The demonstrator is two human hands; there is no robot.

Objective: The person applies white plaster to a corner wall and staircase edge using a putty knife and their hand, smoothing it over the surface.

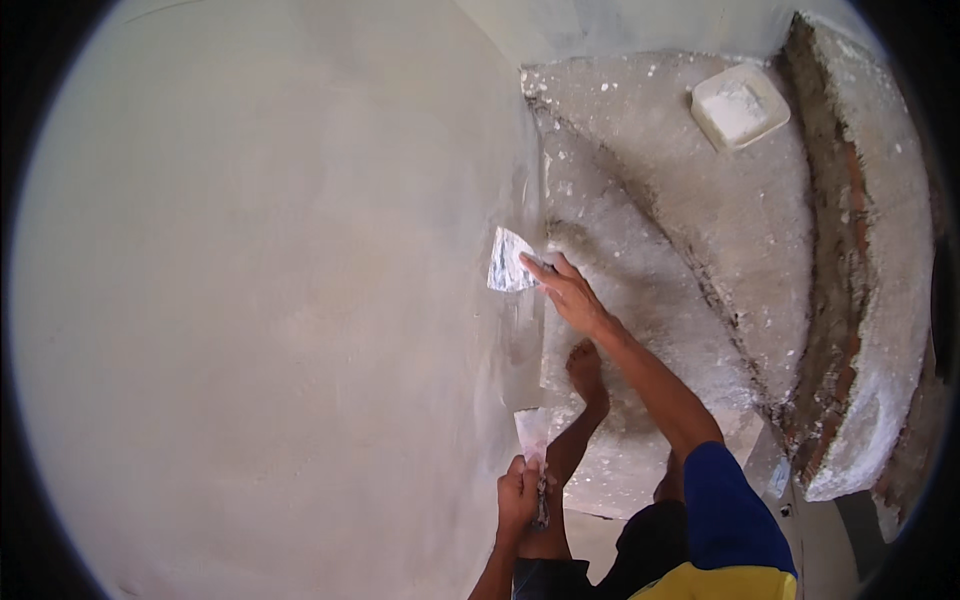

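Observation:
My right hand (570,292) grips a wide putty knife (508,262) by its handle, the index finger stretched along the blade. White paste smears the blade, which lies against the lower part of the pale plastered wall (270,260), close to where wall and steps meet. Lower down, my left hand (518,492) is closed round the handle of a second, narrower putty knife (532,432). Its blade points up and away from me, with whitish residue on it. Whether this second blade touches the wall I cannot tell.
Rough concrete steps (650,190) curve away on the right, spotted with white drips. A square white tub (740,108) with white paste inside stands on an upper step. My bare foot (587,368) rests on a step beside the wall. Exposed brick edges (858,190) show at far right.

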